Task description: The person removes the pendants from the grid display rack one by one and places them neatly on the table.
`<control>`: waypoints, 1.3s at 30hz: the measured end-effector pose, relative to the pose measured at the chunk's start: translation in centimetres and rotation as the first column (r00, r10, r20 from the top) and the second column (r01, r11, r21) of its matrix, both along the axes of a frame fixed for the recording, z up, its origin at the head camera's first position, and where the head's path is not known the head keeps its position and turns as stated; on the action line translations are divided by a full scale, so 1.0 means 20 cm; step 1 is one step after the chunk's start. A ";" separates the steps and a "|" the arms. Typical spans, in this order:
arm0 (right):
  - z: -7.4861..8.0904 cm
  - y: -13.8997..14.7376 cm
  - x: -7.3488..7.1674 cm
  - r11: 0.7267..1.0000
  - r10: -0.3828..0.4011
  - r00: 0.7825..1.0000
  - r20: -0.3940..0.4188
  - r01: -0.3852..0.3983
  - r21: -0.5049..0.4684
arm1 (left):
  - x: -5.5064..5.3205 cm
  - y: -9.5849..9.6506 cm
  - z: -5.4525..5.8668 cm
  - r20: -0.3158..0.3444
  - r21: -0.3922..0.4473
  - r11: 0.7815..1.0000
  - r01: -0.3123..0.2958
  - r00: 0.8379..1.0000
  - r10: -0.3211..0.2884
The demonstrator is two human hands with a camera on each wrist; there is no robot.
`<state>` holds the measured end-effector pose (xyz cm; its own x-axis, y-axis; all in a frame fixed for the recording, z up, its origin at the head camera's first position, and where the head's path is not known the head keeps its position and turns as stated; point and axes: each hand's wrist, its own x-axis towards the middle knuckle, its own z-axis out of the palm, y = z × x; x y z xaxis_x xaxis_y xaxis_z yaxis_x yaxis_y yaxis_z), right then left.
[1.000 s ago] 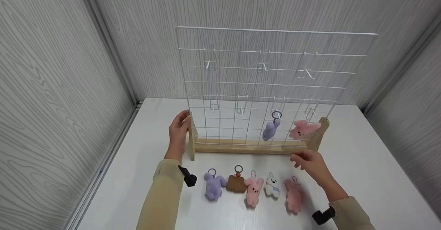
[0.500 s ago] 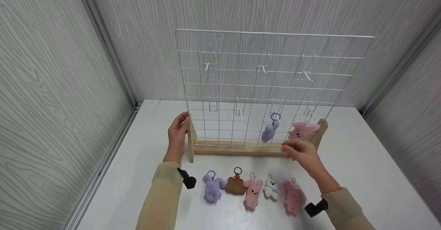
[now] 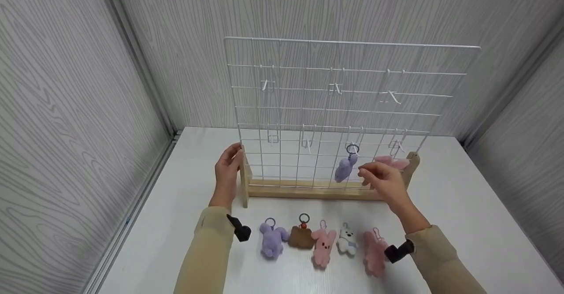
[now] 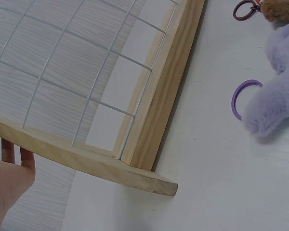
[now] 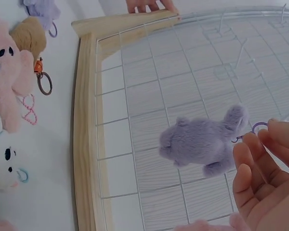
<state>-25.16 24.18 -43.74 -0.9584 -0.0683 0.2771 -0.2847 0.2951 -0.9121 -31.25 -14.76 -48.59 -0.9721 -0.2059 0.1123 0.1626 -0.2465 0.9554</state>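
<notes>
My left hand (image 3: 228, 164) grips the left wooden upright (image 4: 86, 159) of a white wire grid rack (image 3: 308, 107). My right hand (image 3: 383, 181) is just right of a purple plush keychain (image 3: 345, 169) that hangs by its dark ring from a lower hook. Its fingers are loosely curled and hold nothing, the fingertips close to the plush. In the right wrist view, the fingers overlap the purple ring (image 5: 260, 125). Behind the right hand hangs a pink plush keychain (image 3: 398, 163), mostly hidden.
In front of the rack lie a purple plush (image 3: 272, 241), a brown plush (image 3: 301, 237), a pink rabbit plush (image 3: 323, 247), a white bear plush (image 3: 346, 242) and another pink plush (image 3: 374, 256). Bare hooks (image 3: 393, 97) stick out from the grid. Grey panels (image 3: 57, 109) enclose the table (image 3: 176, 223).
My right hand has moved left and up, from below the hanging pink plush to beside the hanging purple one, covering more of the pink plush. The left hand keeps its grip.
</notes>
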 end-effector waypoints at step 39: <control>0.22 -0.10 -0.15 0.999 -0.014 1.000 0.019 0.013 0.031 | 0.03 0.00 0.04 0.016 0.012 1.000 0.027 1.000 -0.027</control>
<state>-28.09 22.17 -39.26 -0.9643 -0.0637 0.2569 -0.2634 0.3269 -0.9076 -30.69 -14.83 -47.75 -0.9790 -0.1807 0.0948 0.1407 -0.2614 0.9549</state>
